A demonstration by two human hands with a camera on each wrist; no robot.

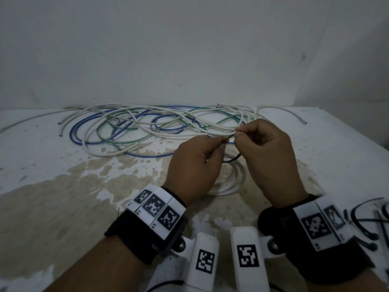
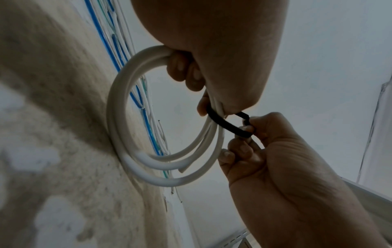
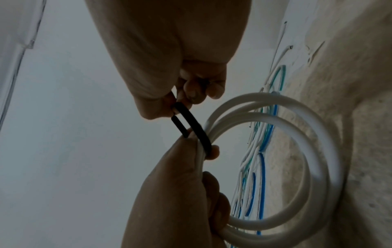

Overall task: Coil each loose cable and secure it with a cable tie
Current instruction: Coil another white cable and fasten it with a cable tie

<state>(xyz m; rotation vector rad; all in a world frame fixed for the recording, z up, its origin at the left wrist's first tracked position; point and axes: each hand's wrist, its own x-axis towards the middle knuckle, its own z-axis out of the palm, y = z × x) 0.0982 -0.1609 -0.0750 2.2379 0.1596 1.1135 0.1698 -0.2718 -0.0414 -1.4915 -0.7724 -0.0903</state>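
A small white cable coil (image 1: 233, 184) of about three loops stands on edge on the stained table, under both hands. My left hand (image 1: 219, 145) grips the top of the coil (image 2: 118, 127) with curled fingers. A black cable tie (image 1: 232, 159) loops around the bundled strands beside the left thumb. My right hand (image 1: 239, 134) pinches the tie (image 2: 227, 125) at its far end between thumb and fingertips. In the right wrist view the tie (image 3: 192, 120) runs from the right fingers down around the coil (image 3: 318, 151). A thin tie tail crosses the left fingers.
A loose tangle of white, blue and green cables (image 1: 147, 127) lies across the back of the table against the wall. Several spare black cable ties (image 1: 362, 220) lie at the right, near my right wrist. The table surface (image 1: 63, 186) is worn and blotchy.
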